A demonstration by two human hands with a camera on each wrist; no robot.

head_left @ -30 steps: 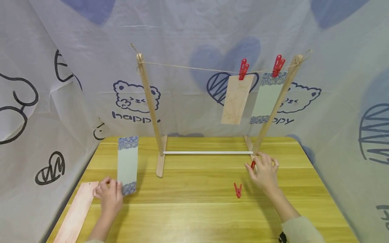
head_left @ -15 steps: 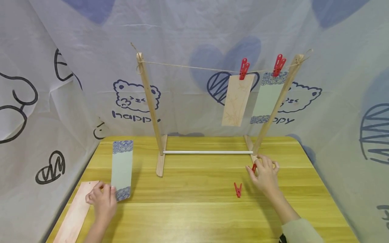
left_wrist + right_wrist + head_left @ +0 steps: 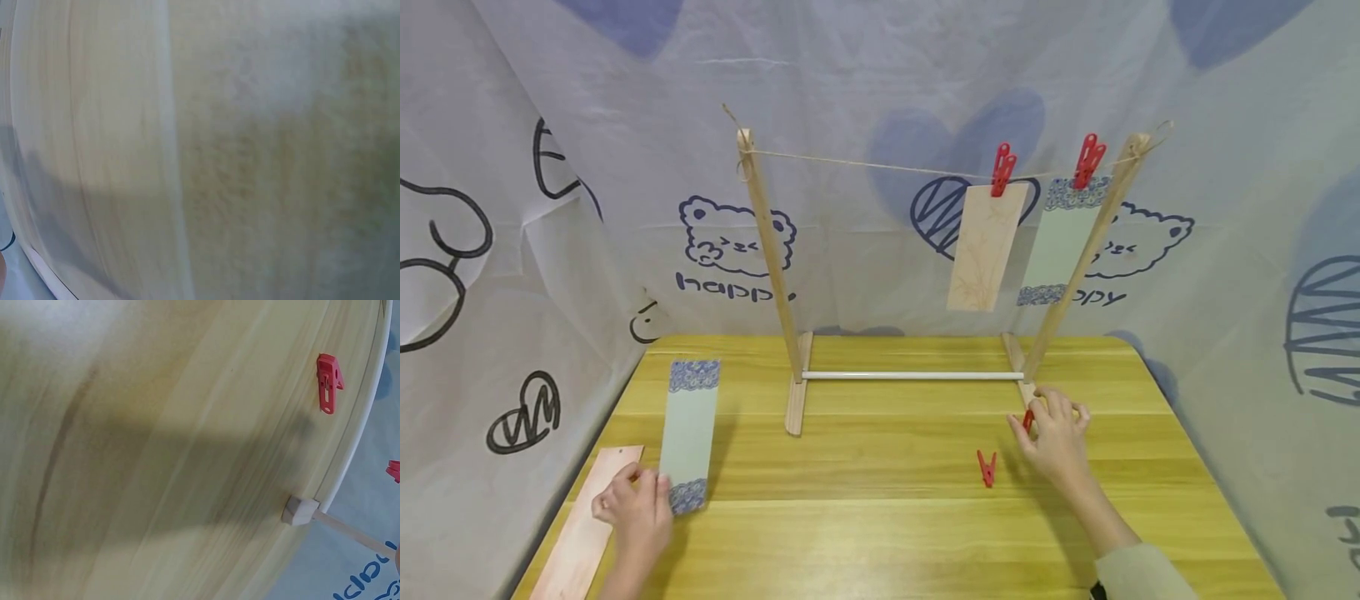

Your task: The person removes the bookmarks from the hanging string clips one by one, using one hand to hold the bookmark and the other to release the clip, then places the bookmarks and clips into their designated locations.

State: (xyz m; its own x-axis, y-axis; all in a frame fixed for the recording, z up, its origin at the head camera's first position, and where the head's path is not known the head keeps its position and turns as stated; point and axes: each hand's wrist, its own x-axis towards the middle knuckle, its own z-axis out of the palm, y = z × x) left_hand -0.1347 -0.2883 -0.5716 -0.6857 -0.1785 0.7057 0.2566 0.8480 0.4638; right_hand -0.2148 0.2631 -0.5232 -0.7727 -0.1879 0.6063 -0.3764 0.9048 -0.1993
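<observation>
In the head view my left hand (image 3: pixel 638 510) pinches a pale green paper bookmark (image 3: pixel 689 435) with blue lace-patterned bands at both ends, holding it by its lower left edge. Below that hand lies a long pinkish bookmark (image 3: pixel 580 525) with a small hole at its top, partly covered by the hand. My right hand (image 3: pixel 1056 433) holds a small red clothespin (image 3: pixel 1028 419) between thumb and fingers, near the right foot of the wooden stand. To its left, a loose red clothespin (image 3: pixel 987 468) lies on the table, legs spread upward.
A wooden stand with two posts (image 3: pixel 772 258), a white crossbar (image 3: pixel 910 376) and a string (image 3: pixel 850 164) stands at the back. Two red clothespins hold a beige bookmark (image 3: pixel 987 250) and a green-and-blue bookmark (image 3: pixel 1063 242) at the string's right side. Patterned cloth (image 3: pixel 865 75) surrounds the table.
My left hand has moved left and toward me with the green bookmark, now over the pinkish bookmark's upper part. The right hand has dipped slightly, still holding its clothespin.
</observation>
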